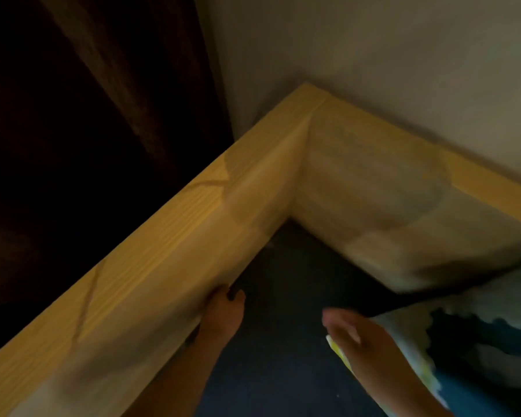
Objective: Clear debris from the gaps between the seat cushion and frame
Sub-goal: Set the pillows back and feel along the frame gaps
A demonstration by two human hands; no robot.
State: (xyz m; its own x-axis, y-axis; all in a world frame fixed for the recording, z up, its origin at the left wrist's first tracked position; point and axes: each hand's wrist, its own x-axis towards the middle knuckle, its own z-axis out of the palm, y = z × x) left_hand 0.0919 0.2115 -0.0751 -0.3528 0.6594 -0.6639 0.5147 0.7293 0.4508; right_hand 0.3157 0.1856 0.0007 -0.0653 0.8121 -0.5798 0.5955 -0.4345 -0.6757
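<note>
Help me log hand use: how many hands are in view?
2. The left hand touches the wooden frame at its base; the right hand, blurred, is over the dark seat beside the patterned cushion.

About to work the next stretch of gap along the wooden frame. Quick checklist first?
1. Left hand at the gap under the left frame board: ok, fingertips at its lower edge.
2. Dark seat surface exposed up to the corner: ok.
3. Debris in the gap: cannot tell, dim and blurred.
4. Right hand free: cannot tell, motion-blurred over something yellow.
5. Patterned fabric clear of the corner: ok, off to the right.
</note>
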